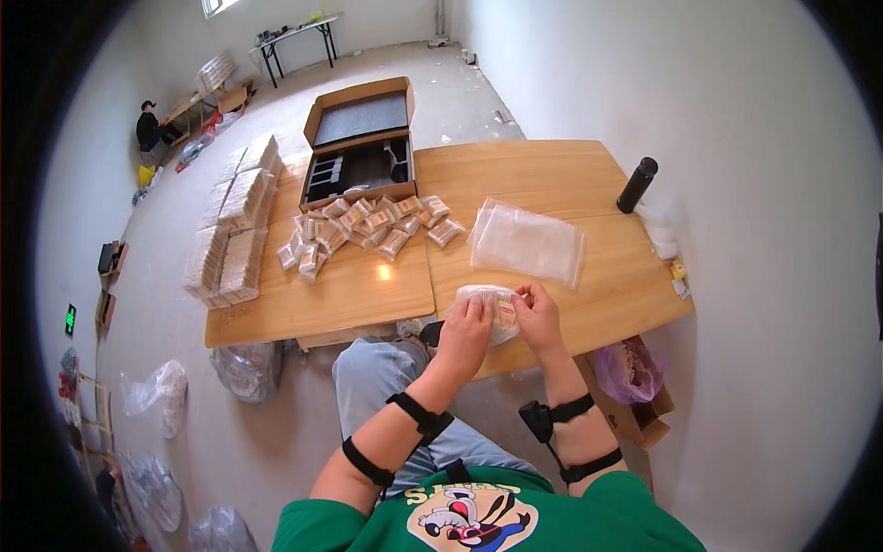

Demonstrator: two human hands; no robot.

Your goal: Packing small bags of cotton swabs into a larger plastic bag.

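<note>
Left hand (467, 333) and right hand (541, 322) are clamped on a clear, rounded plastic packet (505, 322) with white and yellow contents, at the near edge of the pale-brown wooden tabletop (625, 271). The step appears to be arranging its film; the next move calls for fingertip control.

Light-wood worktop (515, 170). Left side: tall wrapped stacks (244, 198). Far side: open cardboard box (361, 140), loose pile of small wrapped packs (379, 221) right in front. Right part: flat clear plastic bags (526, 242), overlapping; black bottle (636, 187) upright at right edge.
</note>
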